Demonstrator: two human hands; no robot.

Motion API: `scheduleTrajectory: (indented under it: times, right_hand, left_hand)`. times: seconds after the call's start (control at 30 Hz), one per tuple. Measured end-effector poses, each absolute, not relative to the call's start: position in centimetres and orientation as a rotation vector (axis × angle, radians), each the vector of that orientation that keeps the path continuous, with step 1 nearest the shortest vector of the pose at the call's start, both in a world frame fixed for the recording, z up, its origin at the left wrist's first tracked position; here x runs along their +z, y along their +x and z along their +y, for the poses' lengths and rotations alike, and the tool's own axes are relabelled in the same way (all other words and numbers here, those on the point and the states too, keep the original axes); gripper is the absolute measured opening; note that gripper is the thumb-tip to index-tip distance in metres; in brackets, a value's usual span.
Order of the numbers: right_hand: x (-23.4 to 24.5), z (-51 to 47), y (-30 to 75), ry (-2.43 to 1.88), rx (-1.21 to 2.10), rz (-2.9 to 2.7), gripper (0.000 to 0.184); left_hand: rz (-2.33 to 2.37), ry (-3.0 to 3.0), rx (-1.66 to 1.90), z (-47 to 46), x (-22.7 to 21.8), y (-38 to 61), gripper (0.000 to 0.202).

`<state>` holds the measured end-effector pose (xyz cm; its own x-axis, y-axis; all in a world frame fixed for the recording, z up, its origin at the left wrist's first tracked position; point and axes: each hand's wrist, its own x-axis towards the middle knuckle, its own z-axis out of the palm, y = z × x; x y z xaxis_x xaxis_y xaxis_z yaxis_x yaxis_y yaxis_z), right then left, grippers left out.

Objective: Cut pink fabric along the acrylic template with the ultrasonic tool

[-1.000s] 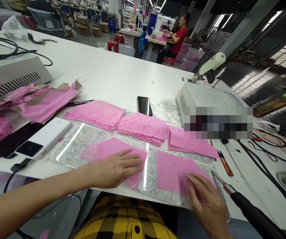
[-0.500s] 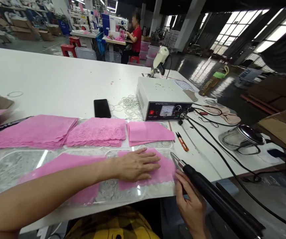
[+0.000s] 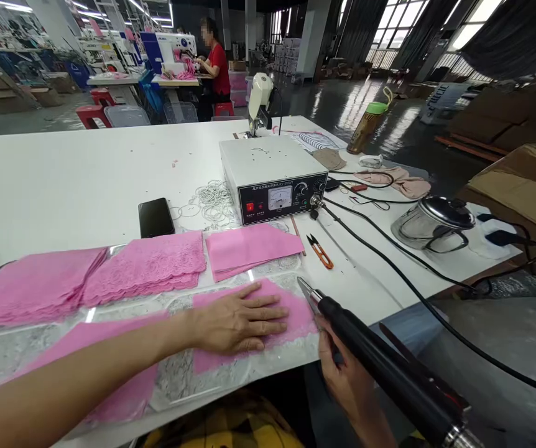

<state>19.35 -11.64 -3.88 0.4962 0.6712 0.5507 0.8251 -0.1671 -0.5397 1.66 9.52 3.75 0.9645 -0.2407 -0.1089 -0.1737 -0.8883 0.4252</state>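
My left hand [image 3: 242, 320] lies flat with fingers spread on a pink lace-edged fabric piece [image 3: 300, 311], over a clear sheet with a grey marbled pattern [image 3: 175, 373]. From below, my right hand [image 3: 345, 379] grips a black corded ultrasonic hand tool [image 3: 380, 354]; the tool's body hides some of the fingers. Its pointed metal tip is by the fabric's right edge; whether they touch I cannot tell. Under my left forearm is another pink piece [image 3: 128, 392]. Behind lie a plain pink stack [image 3: 254, 249], a lace stack [image 3: 147, 267] and a larger pink stack [image 3: 39, 283].
A white control box [image 3: 272, 177] with cables stands behind the fabric. Nearby are orange thread snips [image 3: 320, 252], a phone [image 3: 156, 218], white elastic loops [image 3: 214, 202], a lidded glass mug [image 3: 431, 224] and a bottle [image 3: 367, 127]. A co-worker in red [image 3: 216, 68] sits at a sewing machine.
The camera view has turned right, so the table things appear further left. My left hand stays flat on the fabric and my right hand keeps its grip on the tool.
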Motion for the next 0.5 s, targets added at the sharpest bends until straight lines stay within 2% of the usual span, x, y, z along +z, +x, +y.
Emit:
scheduleTrajectory:
  times: [0.07, 0.5]
  right_hand:
    - [-3.9, -11.5, 19.2, -1.903, -0.308, -1.271, 0.025]
    - [-1.8, -10.6, 19.3, -1.751, -0.190, -1.232, 0.027]
  left_hand:
    - [-0.316, 2.691, -0.218, 9.6, 3.8, 1.7, 0.050]
    - [-0.387, 2.689, -0.063, 9.3, 2.9, 2.5, 0.047]
